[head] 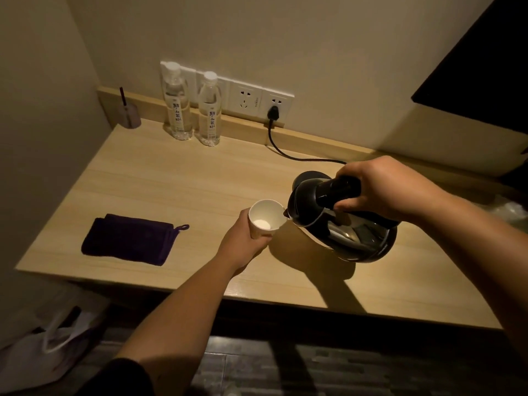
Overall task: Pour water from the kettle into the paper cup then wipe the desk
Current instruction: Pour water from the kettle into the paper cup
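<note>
Head view: wooden desk (160,178), beige wall (314,47)

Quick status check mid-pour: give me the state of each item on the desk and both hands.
Kettle: lifted, tilted, spout at cup rim.
Paper cup: upright, held.
Left hand: gripping the cup.
Right hand: gripping the kettle handle.
Dark cloth: folded, untouched.
Two water bottles: capped, upright.
Plug: in the wall socket.
</note>
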`<move>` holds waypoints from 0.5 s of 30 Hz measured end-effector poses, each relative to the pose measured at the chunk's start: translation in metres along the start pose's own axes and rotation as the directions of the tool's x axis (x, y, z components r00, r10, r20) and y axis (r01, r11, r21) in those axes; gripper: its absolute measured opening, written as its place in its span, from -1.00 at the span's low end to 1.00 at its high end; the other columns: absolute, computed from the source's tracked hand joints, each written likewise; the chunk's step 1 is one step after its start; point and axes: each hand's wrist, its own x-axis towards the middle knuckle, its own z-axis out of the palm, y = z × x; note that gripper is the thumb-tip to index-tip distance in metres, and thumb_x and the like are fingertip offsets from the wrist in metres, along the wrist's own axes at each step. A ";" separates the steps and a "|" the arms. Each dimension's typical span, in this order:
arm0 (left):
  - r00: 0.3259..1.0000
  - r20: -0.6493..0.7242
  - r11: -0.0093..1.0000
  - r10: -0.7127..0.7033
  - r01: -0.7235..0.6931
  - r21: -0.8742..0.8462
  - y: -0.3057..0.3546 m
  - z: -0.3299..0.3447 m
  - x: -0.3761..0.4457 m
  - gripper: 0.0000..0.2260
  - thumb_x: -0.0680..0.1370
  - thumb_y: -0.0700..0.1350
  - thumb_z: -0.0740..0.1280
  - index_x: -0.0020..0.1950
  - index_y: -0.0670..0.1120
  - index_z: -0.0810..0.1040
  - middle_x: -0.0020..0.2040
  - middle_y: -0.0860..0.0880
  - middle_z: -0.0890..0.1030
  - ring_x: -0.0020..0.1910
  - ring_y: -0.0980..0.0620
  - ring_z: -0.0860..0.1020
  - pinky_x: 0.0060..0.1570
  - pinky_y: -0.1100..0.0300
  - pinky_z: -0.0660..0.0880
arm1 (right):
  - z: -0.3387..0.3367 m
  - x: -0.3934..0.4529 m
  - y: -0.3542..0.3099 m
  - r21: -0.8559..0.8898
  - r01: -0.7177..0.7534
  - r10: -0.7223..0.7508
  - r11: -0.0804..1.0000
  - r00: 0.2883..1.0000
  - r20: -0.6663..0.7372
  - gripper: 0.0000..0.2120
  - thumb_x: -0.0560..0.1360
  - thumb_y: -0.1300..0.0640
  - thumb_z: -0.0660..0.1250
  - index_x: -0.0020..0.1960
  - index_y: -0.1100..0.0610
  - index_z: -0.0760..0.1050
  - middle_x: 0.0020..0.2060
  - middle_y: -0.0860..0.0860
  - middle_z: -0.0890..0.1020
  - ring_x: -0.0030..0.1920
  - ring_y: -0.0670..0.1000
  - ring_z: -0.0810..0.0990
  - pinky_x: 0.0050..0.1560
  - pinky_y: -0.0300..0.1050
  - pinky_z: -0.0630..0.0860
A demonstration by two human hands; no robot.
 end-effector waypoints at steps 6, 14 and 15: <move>1.000 0.001 0.999 0.020 -0.020 0.046 -0.005 0.001 0.003 -0.34 0.36 0.07 0.50 0.34 0.16 0.22 0.04 0.23 0.47 -0.04 0.23 0.46 -0.23 0.40 0.35 | -0.007 0.007 -0.005 -0.063 0.029 -0.028 0.998 0.999 0.019 -0.65 0.36 -0.04 0.49 0.09 0.04 0.55 -0.19 0.00 0.63 -0.22 -0.01 0.57 -0.24 -0.14 0.57; 0.999 0.011 0.999 0.040 -0.041 0.034 -0.010 0.001 0.005 -0.34 0.36 0.08 0.49 0.35 0.18 0.22 0.07 0.20 0.48 0.03 0.17 0.47 -0.16 0.36 0.37 | -0.011 0.014 -0.013 -0.083 0.025 -0.019 0.996 0.998 0.065 -0.64 0.37 -0.03 0.48 0.11 0.06 0.55 -0.17 0.01 0.62 -0.20 0.00 0.55 -0.24 -0.17 0.51; 0.999 0.013 0.999 0.042 -0.043 0.031 -0.010 0.001 0.005 -0.35 0.36 0.08 0.49 0.34 0.18 0.22 0.07 0.21 0.48 0.03 0.17 0.47 -0.16 0.36 0.37 | -0.011 0.014 -0.014 -0.087 0.023 -0.017 0.996 0.997 0.072 -0.64 0.37 -0.03 0.48 0.12 0.06 0.55 -0.16 0.01 0.62 -0.20 0.00 0.54 -0.24 -0.18 0.51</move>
